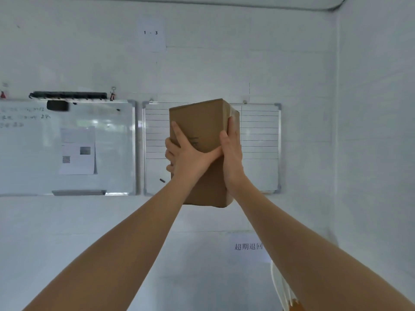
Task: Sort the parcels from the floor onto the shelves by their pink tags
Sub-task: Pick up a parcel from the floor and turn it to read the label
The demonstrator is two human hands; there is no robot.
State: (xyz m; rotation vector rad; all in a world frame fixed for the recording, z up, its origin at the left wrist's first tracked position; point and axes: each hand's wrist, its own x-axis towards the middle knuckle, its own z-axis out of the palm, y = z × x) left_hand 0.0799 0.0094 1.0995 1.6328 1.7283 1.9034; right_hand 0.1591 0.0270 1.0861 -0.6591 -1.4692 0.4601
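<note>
A tall brown cardboard parcel is held up at arm's length in front of a white wall. My left hand grips its left side, fingers wrapped round the far face. My right hand presses flat against its right side. Both forearms reach up from the bottom corners of the view. Faint dark writing shows on the near face of the parcel. No pink tag shows on the faces I can see, and no shelf or floor is in view.
Behind the parcel hangs a lined whiteboard. A second whiteboard with a pinned sheet hangs to the left. A paper marked "1 - 3" is taped high on the wall. A printed sign sits lower right, above a white curved object.
</note>
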